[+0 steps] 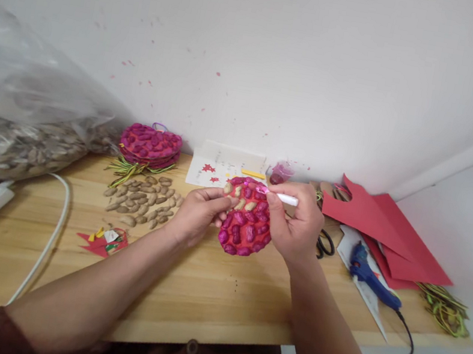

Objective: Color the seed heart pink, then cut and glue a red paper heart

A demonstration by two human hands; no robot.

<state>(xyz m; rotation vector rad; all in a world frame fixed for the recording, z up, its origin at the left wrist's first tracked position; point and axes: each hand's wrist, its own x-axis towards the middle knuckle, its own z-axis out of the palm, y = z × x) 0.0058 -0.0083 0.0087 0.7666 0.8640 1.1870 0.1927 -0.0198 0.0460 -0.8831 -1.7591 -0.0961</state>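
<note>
My left hand [199, 212] grips the left edge of a round red disc [247, 218] covered with shells, most of them pink, a few near the top still plain beige. It is held tilted above the wooden table [206, 294]. My right hand [298, 227] is closed around a white marker [281, 198] whose pink tip touches the top of the disc.
A pile of plain shells [143, 200] lies left of my hands, with a stack of finished pink discs [150, 145] behind it. A big plastic bag of shells [12, 125] fills the far left. Red paper sheets [382, 233], scissors [325, 244] and a blue glue gun [371, 280] lie right.
</note>
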